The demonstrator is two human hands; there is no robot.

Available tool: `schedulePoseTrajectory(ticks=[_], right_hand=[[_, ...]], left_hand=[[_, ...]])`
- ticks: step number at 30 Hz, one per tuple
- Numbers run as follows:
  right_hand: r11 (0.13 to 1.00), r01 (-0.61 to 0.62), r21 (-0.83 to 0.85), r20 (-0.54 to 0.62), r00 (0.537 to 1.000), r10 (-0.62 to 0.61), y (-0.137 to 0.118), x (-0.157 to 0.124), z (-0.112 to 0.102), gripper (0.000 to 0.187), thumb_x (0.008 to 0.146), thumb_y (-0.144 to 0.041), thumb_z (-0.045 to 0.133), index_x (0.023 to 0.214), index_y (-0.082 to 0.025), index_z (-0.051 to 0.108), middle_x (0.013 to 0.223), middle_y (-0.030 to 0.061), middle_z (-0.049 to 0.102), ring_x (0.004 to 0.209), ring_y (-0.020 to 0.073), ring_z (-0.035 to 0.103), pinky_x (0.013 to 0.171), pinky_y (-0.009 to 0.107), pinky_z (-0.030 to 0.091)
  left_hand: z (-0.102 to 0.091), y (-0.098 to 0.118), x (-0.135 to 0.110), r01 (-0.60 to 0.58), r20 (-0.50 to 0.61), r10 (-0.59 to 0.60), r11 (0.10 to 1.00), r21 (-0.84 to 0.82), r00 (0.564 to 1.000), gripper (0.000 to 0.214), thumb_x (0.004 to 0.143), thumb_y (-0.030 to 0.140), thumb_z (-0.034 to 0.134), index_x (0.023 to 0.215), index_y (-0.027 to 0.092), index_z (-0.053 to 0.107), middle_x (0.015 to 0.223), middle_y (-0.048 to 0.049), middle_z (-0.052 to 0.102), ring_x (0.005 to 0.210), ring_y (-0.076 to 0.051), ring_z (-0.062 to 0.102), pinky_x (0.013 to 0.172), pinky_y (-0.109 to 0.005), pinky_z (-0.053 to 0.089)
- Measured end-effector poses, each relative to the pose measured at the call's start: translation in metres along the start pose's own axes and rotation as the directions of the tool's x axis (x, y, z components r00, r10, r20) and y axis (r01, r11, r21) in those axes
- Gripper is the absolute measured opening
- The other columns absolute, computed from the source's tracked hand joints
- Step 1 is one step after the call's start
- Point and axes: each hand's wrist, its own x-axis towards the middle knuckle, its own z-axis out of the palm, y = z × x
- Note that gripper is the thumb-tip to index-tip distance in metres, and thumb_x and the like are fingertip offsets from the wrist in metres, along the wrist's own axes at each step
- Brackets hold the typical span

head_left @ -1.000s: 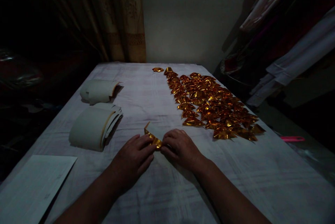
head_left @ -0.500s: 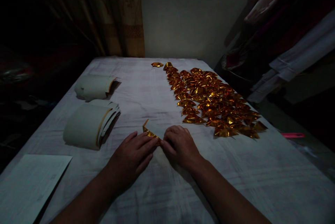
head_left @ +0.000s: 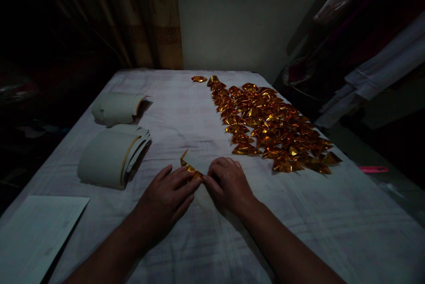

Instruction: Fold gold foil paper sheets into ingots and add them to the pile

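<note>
A sheet of gold foil paper [head_left: 195,160] with a pale back lies partly folded on the cloth before me. Its near edge is turned up as a shiny gold strip. My left hand [head_left: 168,197] rests palm down, its fingertips pressed on that gold fold. The thumb and curled fingers of my right hand [head_left: 229,184] pinch the paper's right end, close to the left fingertips. My fingers cover part of the sheet. To the right lie many folded gold foil ingots [head_left: 265,120], grouped in rough rows.
Two curved stacks of pale-backed paper, a larger stack [head_left: 102,158] and a smaller stack [head_left: 116,108], lie at the left. A flat white sheet [head_left: 43,231] is at the near left. The table [head_left: 318,231] has a pale checked cloth. Clothes [head_left: 381,67] hang beyond its right edge.
The camera view has shifted slightly. Both hands stay on the foil paper with almost the same grip, and the paper's fold looks nearly unchanged.
</note>
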Motion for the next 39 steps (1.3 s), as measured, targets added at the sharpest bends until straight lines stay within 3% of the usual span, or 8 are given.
schedulePoseTrajectory(ticks=[27,39], right_hand=[[1.000,-0.020,0.003,-0.015,1.000,0.020,-0.004,-0.001,0.006,0.008,0.088,-0.019,0.067,0.084,-0.024,0.062,0.094,0.0031,0.064,0.093,0.0226,0.055,0.081,0.037,0.033],[0.998,-0.059,-0.017,0.029,0.998,0.060,-0.009,0.000,0.001,0.006,0.087,-0.017,0.067,0.085,-0.022,0.063,0.096,0.0030,0.064,0.095,0.0220,0.056,0.084,0.036,0.033]], left_hand=[[-0.001,0.004,0.004,0.030,0.048,-0.032,0.999,0.032,0.998,0.037,0.096,0.018,0.051,0.131,0.026,0.061,0.128,-0.0071,0.066,0.119,-0.026,0.060,0.110,-0.054,0.036],[-0.008,-0.010,-0.010,-0.020,0.139,0.019,1.000,0.008,0.990,0.044,0.100,0.023,0.049,0.143,0.031,0.052,0.146,-0.0047,0.058,0.138,-0.023,0.049,0.120,-0.052,0.024]])
